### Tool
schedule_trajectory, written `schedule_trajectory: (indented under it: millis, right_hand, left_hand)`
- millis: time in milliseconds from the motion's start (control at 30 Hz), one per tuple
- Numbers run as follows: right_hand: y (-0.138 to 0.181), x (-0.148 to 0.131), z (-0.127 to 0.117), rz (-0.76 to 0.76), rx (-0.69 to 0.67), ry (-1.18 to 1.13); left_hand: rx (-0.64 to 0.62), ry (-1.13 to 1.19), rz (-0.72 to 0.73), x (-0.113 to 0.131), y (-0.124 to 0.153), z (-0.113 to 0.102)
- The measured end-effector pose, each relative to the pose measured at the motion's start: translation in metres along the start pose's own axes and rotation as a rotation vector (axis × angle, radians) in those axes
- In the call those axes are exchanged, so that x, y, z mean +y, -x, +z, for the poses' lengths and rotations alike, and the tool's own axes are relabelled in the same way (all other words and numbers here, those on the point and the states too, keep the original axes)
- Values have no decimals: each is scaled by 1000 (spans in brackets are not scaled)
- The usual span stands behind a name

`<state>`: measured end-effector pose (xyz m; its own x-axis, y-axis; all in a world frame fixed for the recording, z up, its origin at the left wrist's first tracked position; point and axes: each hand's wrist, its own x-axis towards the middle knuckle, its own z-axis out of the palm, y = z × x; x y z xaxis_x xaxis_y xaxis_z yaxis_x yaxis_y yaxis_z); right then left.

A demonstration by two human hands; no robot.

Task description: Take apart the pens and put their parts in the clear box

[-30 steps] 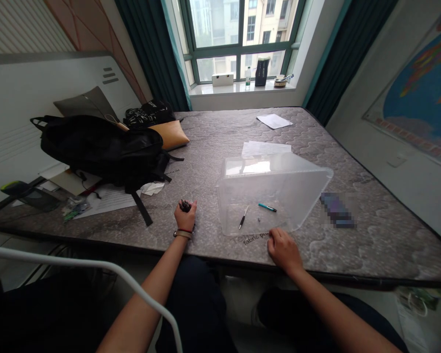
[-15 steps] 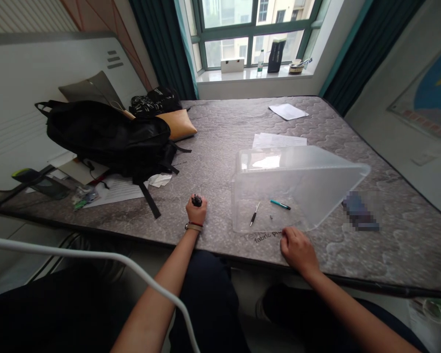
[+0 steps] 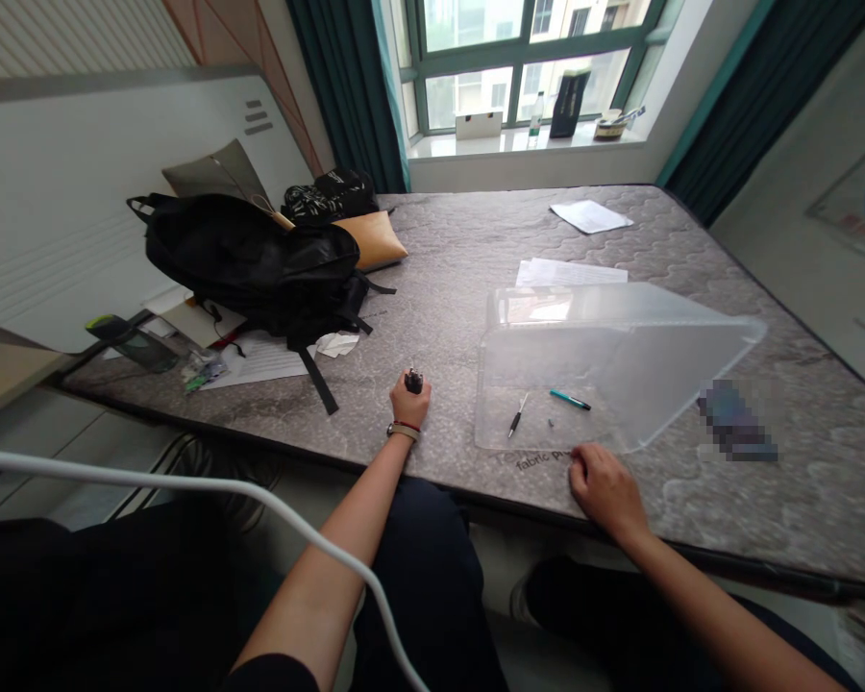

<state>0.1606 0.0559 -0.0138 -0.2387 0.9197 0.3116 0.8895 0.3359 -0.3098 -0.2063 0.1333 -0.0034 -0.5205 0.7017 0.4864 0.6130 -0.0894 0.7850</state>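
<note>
My left hand (image 3: 409, 404) is a closed fist resting on the grey quilted mattress, left of the clear plastic bin (image 3: 699, 370). A small dark bundle (image 3: 413, 382) with a knobbly end pokes out at the top of the fist; its kind is hard to make out. My right hand (image 3: 608, 490) lies at the bin's near edge with its fingers curled in; nothing shows in it, and its underside is hidden. The bin lies on its side. In it are a black-and-white pen (image 3: 517, 418), a teal pen (image 3: 570, 399) and a tiny grey piece (image 3: 551, 423).
A black backpack (image 3: 252, 259), a tan pouch (image 3: 372, 239) and a dark bottle (image 3: 134, 341) are at left on the mattress (image 3: 447, 240). Paper sheets (image 3: 573, 272) lie behind the bin, and a blurred-out object (image 3: 736, 420) to its right. A white cable (image 3: 288, 514) crosses in front.
The view has swung left, so everything sits further right in the picture. The dark bundle in my left hand shows a little more of its end. My right hand stays at the bin's edge.
</note>
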Motion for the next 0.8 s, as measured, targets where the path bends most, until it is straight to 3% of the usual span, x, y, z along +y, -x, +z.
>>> schedule_trajectory:
  millis: [133, 267, 333, 433, 600, 800]
  right_hand:
    - [2, -44, -12, -44, 50, -310]
    - [-9, -136, -31, -162, -186, -676]
    - [-25, -180, -34, -105, -205, -816]
    - [-58, -224, -26, 58, -121, -964]
    - [-94, -250, -3, 177, 72, -1023]
    - [-95, -247, 9, 101, 190, -937]
  left_hand:
    - [-3, -2, -39, 14, -2, -5]
    - [-21, 14, -76, 32, 4, -21]
    - [-58, -21, -52, 41, 8, -31]
    - [-78, -90, 14, 54, 13, -44]
    - [-128, -58, 70, 58, 20, -56]
    - [-186, 196, -52, 39, 29, -50]
